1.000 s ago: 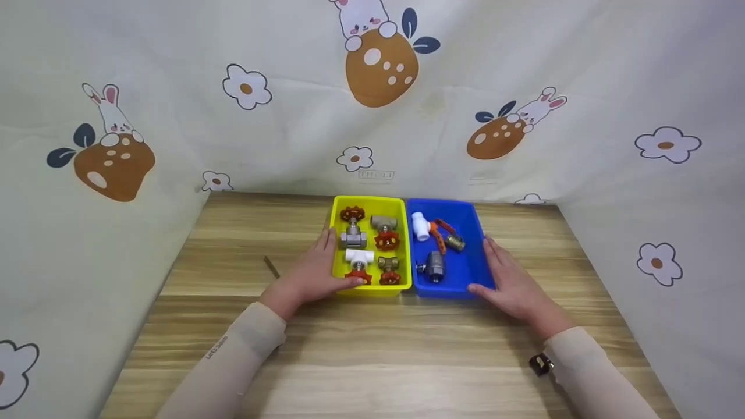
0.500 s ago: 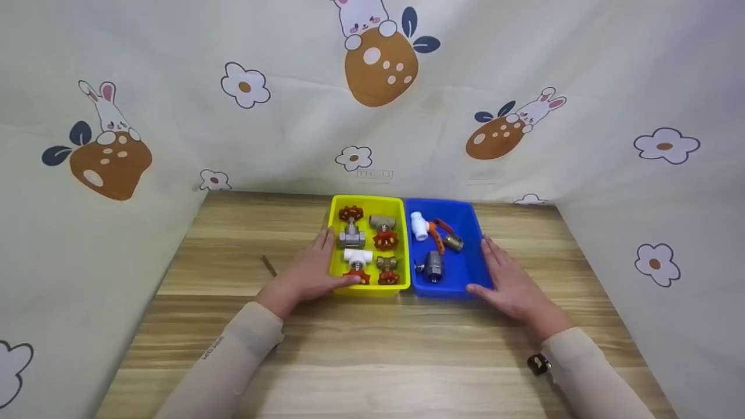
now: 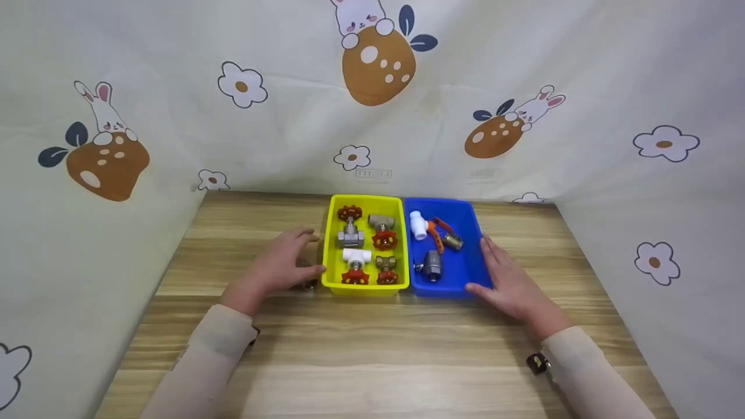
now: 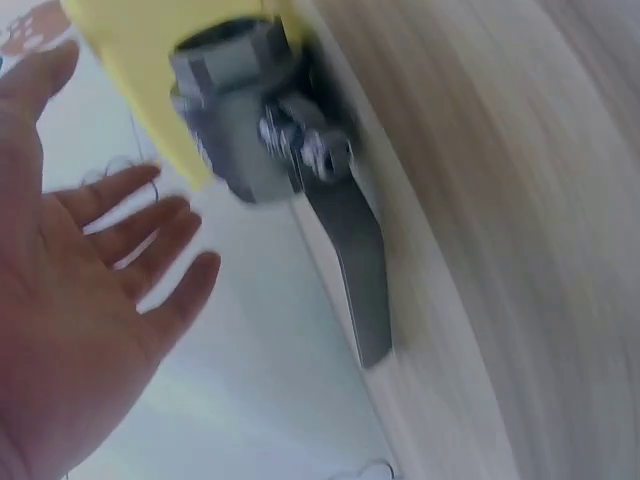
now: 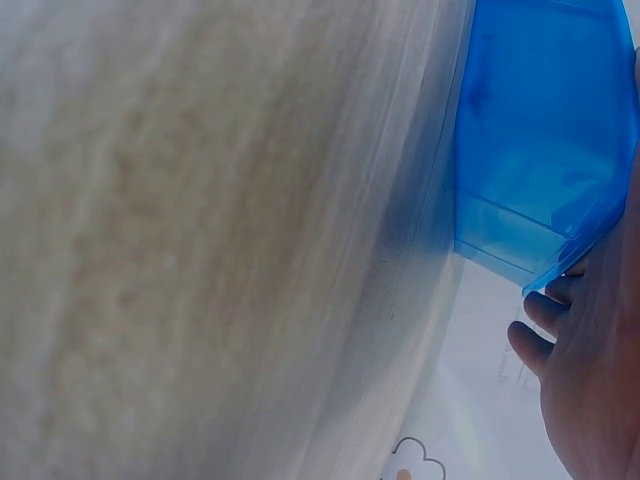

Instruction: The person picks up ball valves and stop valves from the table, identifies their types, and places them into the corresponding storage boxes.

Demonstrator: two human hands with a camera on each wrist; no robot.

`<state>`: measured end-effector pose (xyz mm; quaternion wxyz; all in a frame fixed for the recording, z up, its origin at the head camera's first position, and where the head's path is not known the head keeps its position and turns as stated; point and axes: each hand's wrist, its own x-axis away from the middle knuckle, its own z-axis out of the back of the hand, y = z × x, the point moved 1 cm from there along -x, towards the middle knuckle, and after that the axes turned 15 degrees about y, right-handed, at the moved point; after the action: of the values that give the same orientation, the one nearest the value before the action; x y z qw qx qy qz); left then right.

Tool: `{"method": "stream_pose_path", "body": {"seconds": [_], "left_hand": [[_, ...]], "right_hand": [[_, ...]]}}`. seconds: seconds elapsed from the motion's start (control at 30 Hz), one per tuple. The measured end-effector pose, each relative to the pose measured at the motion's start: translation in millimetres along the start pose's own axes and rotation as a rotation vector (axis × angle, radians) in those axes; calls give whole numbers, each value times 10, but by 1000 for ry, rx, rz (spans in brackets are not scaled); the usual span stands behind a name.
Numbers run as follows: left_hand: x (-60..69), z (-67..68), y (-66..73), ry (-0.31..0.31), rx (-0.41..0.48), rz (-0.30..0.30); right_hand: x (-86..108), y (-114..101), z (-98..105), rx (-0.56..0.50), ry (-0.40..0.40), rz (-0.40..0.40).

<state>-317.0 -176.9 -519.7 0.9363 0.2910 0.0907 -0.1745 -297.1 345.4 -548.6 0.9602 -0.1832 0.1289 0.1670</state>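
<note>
My left hand (image 3: 276,265) hovers left of the yellow bin (image 3: 365,290), fingers loosely bent and apart from it. Beneath it, a steel ball valve (image 4: 235,110) with a flat lever lies on the table against the bin; the hand mostly hides it in the head view. My right hand (image 3: 512,285) rests along the blue bin's (image 3: 465,270) right side, thumb at the front corner. Gate valves with red handwheels (image 3: 355,277) sit in the yellow bin. The blue bin holds a white valve (image 3: 418,226) with an orange lever, a brass valve (image 3: 453,241) and a steel valve (image 3: 432,266).
Both bins stand side by side on the wood-grain table (image 3: 384,361), near its back edge. A patterned cloth (image 3: 279,134) rises behind the table and on both sides. A small black object (image 3: 538,364) shows at my right sleeve.
My left hand has let go of the yellow bin's side and moved left, over the valve on the table. My right hand stays at the blue bin. The bins have barely moved.
</note>
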Motion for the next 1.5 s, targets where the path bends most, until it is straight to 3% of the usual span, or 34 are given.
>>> {"method": "stream_pose_path", "body": {"seconds": [0.13, 0.37, 0.73, 0.97, 1.17, 1.5], "left_hand": [[57, 72, -92, -55, 33, -13], [170, 69, -186, -119, 17, -12], [277, 17, -198, -133, -110, -97], [325, 25, -176, -99, -148, -142], [323, 15, -185, -96, -150, -136], [250, -13, -243, -108, -193, -77]], "right_hand": [[2, -5, 8, 5, 1, -4], [4, 0, -1, 8, -5, -4], [-1, 11, -6, 1, -2, -8], [-10, 13, -19, -21, 8, 0], [-9, 16, -22, -15, 11, -1], [-6, 11, -22, -20, 17, 7]]}}
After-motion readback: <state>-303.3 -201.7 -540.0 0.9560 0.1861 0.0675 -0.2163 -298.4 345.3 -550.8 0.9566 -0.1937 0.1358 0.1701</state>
